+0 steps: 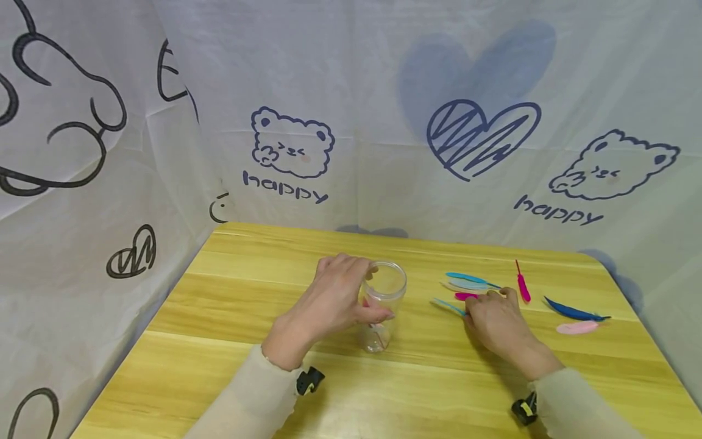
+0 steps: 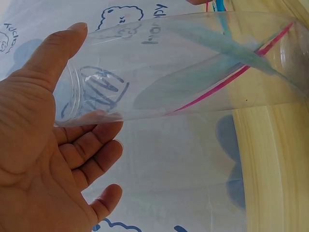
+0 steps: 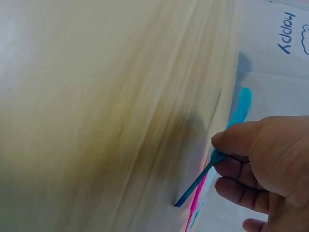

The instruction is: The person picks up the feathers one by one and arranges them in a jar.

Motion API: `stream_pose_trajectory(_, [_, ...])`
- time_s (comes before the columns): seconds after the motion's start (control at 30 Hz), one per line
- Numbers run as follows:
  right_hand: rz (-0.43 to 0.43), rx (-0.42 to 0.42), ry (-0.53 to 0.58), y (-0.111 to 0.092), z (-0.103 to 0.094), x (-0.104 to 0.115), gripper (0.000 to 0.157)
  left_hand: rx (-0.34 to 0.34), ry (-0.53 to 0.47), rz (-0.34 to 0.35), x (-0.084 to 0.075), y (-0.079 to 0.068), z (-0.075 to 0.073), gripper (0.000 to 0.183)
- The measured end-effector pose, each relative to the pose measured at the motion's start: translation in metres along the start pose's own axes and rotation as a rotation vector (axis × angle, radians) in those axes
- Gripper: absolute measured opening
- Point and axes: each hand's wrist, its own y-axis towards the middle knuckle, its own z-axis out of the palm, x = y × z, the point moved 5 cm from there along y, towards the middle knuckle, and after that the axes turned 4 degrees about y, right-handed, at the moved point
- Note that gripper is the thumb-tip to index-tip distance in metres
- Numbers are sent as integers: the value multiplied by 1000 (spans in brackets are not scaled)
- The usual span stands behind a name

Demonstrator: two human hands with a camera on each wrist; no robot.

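My left hand (image 1: 337, 292) grips a tall clear plastic jar (image 1: 390, 296) near its open mouth, the thumb on one side and the fingers on the other. The jar stands upright on the table. Inside it, the left wrist view shows pale blue-green feathers (image 2: 186, 81) and a thin magenta feather (image 2: 217, 92). To the right, my right hand (image 1: 496, 320) pinches a turquoise feather (image 3: 240, 107) between thumb and fingers, low over the table. Just beyond that hand lie a bright blue feather (image 1: 465, 277), a pale feather (image 1: 468, 285) and a magenta feather (image 1: 465, 296).
Farther right on the wooden table (image 1: 219, 341) lie another magenta feather (image 1: 524, 289), a dark blue feather (image 1: 573, 311) and a light pink feather (image 1: 576, 328). A white cloth (image 1: 378, 177) with printed bears and hearts hangs behind the table and along its left side.
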Motion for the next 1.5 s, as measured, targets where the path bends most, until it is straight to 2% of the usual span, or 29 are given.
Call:
stream_pose_trajectory(0.4, [-69, -51, -34, 0, -5, -1, 21, 14, -9, 16, 0, 0, -3, 76])
stream_pose_trajectory(0.6, [-120, -123, -72, 1, -12, 4, 23, 32, 15, 8, 1, 0, -6, 76])
stream_pose_trajectory(0.77, [-180, -239, -78, 4, -27, 9, 22, 14, 59, 33, 0, 2, -7, 72])
stream_pose_trajectory(0.83, [-202, -288, -70, 7, -36, 12, 31, -1, 78, 48, -1, 3, -7, 72])
stream_pose_trajectory(0.97, [-213, -328, -58, 12, -52, 21, 62, -15, 93, 62, -1, 4, -7, 72])
stream_pose_trajectory(1.03, [-216, -335, -59, 15, -57, 24, 67, -11, 90, 59, -1, 5, -7, 71])
stream_pose_trajectory(1.1, [-219, -335, -66, 17, -62, 25, 62, -9, 86, 58, -1, 5, -6, 71])
stream_pose_trajectory(1.3, [-240, -325, -75, 20, -73, 29, 22, -6, 78, 56, -1, 5, -5, 71])
stream_pose_trajectory(1.5, [-265, -332, -82, 28, -93, 37, 25, 5, 68, 44, 0, 6, -4, 70])
